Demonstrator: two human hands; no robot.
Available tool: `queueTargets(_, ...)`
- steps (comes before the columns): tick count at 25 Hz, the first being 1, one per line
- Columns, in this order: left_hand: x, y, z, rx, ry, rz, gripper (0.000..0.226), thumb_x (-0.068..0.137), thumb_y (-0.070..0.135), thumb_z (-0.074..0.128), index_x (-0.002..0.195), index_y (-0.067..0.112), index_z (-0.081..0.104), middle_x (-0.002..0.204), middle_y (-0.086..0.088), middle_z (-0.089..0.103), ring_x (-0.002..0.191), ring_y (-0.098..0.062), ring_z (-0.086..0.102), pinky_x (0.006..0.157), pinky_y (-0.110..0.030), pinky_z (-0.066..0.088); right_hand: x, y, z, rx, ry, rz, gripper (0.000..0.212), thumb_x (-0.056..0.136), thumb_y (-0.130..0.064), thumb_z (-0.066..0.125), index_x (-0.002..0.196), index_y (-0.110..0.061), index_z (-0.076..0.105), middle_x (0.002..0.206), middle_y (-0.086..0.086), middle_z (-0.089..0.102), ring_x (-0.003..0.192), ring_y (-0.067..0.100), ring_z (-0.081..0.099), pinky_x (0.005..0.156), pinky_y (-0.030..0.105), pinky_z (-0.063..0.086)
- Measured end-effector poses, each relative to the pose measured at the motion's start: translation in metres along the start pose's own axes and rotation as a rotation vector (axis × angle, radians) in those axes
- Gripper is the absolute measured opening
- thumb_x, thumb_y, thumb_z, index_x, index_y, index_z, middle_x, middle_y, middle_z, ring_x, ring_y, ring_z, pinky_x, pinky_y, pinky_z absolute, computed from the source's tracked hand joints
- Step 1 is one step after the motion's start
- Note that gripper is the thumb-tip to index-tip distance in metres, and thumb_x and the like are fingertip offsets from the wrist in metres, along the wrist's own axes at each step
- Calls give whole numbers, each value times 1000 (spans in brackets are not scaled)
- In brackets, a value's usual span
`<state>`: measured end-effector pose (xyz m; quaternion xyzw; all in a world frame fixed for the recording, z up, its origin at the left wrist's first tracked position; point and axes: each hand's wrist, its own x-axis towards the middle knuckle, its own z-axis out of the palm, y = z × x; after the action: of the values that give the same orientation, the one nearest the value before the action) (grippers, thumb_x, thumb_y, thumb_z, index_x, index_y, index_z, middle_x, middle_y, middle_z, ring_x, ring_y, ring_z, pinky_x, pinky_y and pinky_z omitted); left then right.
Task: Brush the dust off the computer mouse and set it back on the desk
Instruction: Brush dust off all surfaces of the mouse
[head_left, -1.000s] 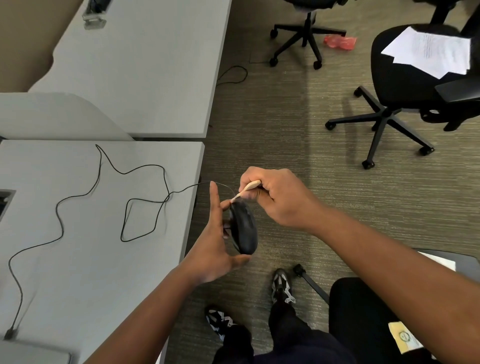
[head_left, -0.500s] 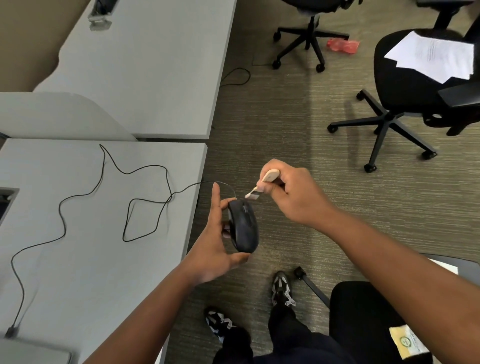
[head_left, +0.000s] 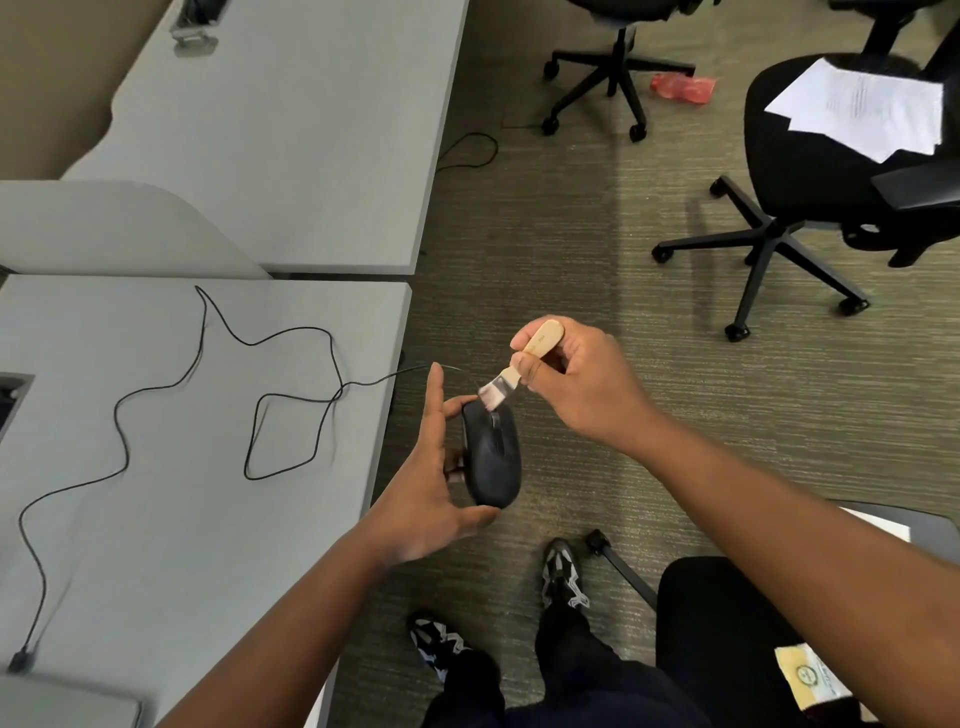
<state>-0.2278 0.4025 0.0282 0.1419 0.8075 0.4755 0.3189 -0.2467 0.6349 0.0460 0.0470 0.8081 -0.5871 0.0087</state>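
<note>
The left hand still grips the mouse beside the surface; the right hand, pinching the brush, has tilted its bristles back onto the mouse's front.

A single head-worn wide-angle camera looked forward and steeply down from standing height. Both forearms entered from the bottom edge, with the hands near frame centre at close range. The counter filled the left; carpeted floor filled the right.
</note>
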Motion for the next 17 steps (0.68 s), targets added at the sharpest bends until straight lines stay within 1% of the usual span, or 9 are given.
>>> queueTargets(1, 0, 0, 0, -9, 4, -1, 156, 75, -5, 90, 152, 60, -30, 160, 24, 27, 129, -10, 64, 97, -34, 61, -1, 0, 2, -23, 50, -29, 2, 97, -17, 70, 96, -19, 70, 74, -4, 69, 63, 4, 60, 61, 26, 50)
queueTargets(2, -1, 1, 1, -17, 8, -3, 157, 74, -5, 90, 151, 61, -29, 160, 24, 27, 127, -11, 65, 96, -36, 62, -3, -2, 3, -10, 97, -45, 2, 97, -18, 70, 95, -18, 70, 72, -4, 69, 62, 4, 60, 59, 24, 49)
queueTargets(4, -1, 1, 0, -26, 18, -11, 157, 74, -6, 90, 151, 62, -29, 160, 24, 27, 125, -13, 67, 94, -36, 63, -5, -5, 6, 50, 155, -53, 7, 96, -21, 70, 92, -17, 68, 74, 4, 71, 65, 19, 66, 59, 35, 54)
queueTargets(5, -1, 1, 0, -27, 21, -13, 157, 74, -7, 90, 151, 61, -29, 159, 25, 28, 125, -14, 68, 93, -36, 63, -6, -6, 8, 45, 156, -61, 8, 96, -22, 70, 91, -17, 66, 73, 6, 71, 65, 25, 67, 59, 39, 56)
queueTargets(7, 0, 3, 0, -21, 31, -17, 158, 73, -6, 91, 152, 60, -28, 157, 27, 29, 123, -15, 68, 93, -36, 63, -9, -8, 11, -44, 113, -93, 10, 97, -22, 68, 90, -17, 64, 68, 5, 69, 61, 25, 66, 56, 38, 54)
queueTargets(10, 0, 3, -1, -21, 59, -41, 158, 71, -5, 93, 154, 57, -27, 152, 31, 32, 113, -11, 70, 89, -34, 63, -15, -11, 12, -134, 4, -76, 11, 95, -18, 66, 85, -17, 62, 62, 6, 67, 54, 26, 62, 50, 41, 49)
queueTargets(13, 0, 2, -2, -19, 61, -55, 158, 71, -5, 93, 154, 58, -26, 151, 32, 32, 110, -15, 72, 89, -38, 64, -18, -17, 3, -106, -16, -4, 12, 92, -13, 63, 80, -16, 62, 62, 10, 69, 57, 32, 66, 50, 46, 52)
queueTargets(15, 0, 1, -3, -13, 59, -56, 158, 71, -5, 93, 154, 59, -25, 148, 37, 33, 112, -15, 71, 90, -40, 65, -18, -23, -4, -34, -36, 69, 11, 92, -11, 61, 82, -14, 64, 65, 12, 72, 55, 30, 67, 50, 43, 53)
queueTargets(17, 0, 2, -3, -12, 52, -52, 158, 71, -5, 93, 154, 59, -25, 147, 39, 34, 114, -14, 71, 92, -38, 64, -17, -28, -7, 1, -160, 159, 12, 93, -13, 59, 84, -12, 67, 68, 13, 73, 53, 21, 64, 52, 35, 52)
